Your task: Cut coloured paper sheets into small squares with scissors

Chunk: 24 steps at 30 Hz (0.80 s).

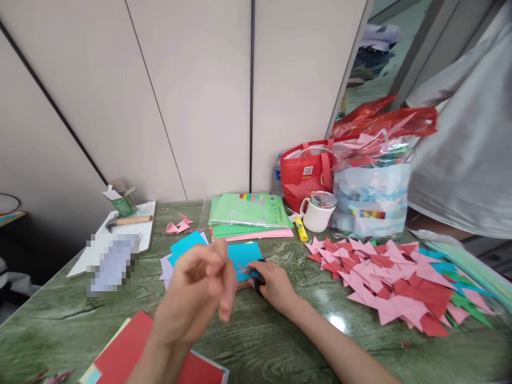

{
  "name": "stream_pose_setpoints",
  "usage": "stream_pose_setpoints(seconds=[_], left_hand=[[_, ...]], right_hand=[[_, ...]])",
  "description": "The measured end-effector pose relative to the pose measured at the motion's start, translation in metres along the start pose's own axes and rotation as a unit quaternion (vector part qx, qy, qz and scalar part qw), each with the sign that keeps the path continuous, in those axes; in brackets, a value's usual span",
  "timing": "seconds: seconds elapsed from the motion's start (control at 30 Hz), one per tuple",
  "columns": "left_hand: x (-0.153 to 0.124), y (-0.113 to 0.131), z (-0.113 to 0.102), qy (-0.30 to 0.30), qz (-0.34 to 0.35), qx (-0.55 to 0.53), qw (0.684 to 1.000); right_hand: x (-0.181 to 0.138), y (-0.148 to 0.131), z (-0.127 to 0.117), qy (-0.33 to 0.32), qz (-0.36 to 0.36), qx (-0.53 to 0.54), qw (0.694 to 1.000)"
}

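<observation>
From where I stand, the right hand (277, 285) has its fingers closed on the black handles of the scissors (256, 274), which lie over the right-hand blue paper stack (245, 250) near the middle of the bench (280, 336). The left hand (196, 285) is raised nearer the wearer, fingers curled in narrowly; I can't tell whether something tiny is pinched there.

To handle those scissors well, I'd seat the grip squarely on the handles, lift rather than drag so the top sheet doesn't crease, and keep the left fingers clear of the blades.

Counting round: one pair of scissors, one hammer (138, 220), one opened carton (123, 205), one white mug (317, 218), one yellow glue stick (300, 228), one red tote bag (298, 184) and one filled plastic bag (370, 194). Blue paper shows in two places near the hands. About three pink folded pieces (172, 229) sit apart; the big heap of folded paper (384, 277) overlaps too much to count.
</observation>
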<state>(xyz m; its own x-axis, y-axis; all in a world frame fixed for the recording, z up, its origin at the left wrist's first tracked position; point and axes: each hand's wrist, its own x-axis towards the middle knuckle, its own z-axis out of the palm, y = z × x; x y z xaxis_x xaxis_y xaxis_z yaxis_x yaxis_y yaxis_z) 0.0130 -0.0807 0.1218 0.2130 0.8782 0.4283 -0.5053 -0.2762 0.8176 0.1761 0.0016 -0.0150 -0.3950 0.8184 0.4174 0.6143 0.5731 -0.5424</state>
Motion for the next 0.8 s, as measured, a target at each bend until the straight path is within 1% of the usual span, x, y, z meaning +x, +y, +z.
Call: stream_pose_setpoints(seconds=[0.03,0.07,0.1,0.13,0.17,0.23,0.3,0.37,0.43,0.53,0.63,0.73,0.8], left_hand=[[0.014,-0.009,-0.003,0.010,-0.022,-0.031,0.999],[0.025,-0.019,-0.007,0.034,-0.049,-0.061,0.996],[0.033,-0.030,-0.013,0.067,-0.073,-0.086,0.991],[0.038,-0.041,-0.020,0.119,-0.098,-0.090,0.984],[0.041,-0.052,-0.027,0.169,-0.107,-0.075,0.977],[0.043,-0.071,-0.041,0.251,-0.086,0.005,0.964],[0.043,-0.085,-0.051,0.288,-0.063,0.069,0.953],[0.041,-0.094,-0.057,0.295,-0.061,0.094,0.949],[0.040,-0.101,-0.060,0.289,-0.076,0.108,0.948],[0.037,-0.108,-0.060,0.279,-0.099,0.115,0.948],[0.033,-0.114,-0.061,0.273,-0.105,0.126,0.948],[0.032,-0.116,-0.061,0.282,-0.085,0.205,0.933],[0.032,-0.116,-0.061,0.287,-0.072,0.244,0.923]], right_hand=[[0.000,0.000,-0.002,-0.001,0.011,0.012,1.000],[0.000,0.000,-0.003,-0.002,0.018,0.019,1.000],[0.001,0.000,-0.005,-0.001,0.023,0.026,0.999],[0.001,0.001,-0.007,0.000,0.028,0.037,0.999],[0.001,0.001,-0.008,0.004,0.037,0.055,0.998],[0.002,0.002,-0.010,0.023,0.056,0.105,0.993],[0.003,0.002,-0.011,0.060,0.076,0.158,0.983],[0.005,0.001,-0.011,0.110,0.097,0.201,0.969],[0.006,0.000,-0.012,0.161,0.125,0.248,0.947],[0.009,-0.001,-0.015,0.243,0.175,0.316,0.901],[0.012,0.000,-0.019,0.322,0.208,0.363,0.849],[0.016,0.004,-0.022,0.366,0.228,0.436,0.790],[0.018,0.006,-0.023,0.366,0.241,0.491,0.753]])
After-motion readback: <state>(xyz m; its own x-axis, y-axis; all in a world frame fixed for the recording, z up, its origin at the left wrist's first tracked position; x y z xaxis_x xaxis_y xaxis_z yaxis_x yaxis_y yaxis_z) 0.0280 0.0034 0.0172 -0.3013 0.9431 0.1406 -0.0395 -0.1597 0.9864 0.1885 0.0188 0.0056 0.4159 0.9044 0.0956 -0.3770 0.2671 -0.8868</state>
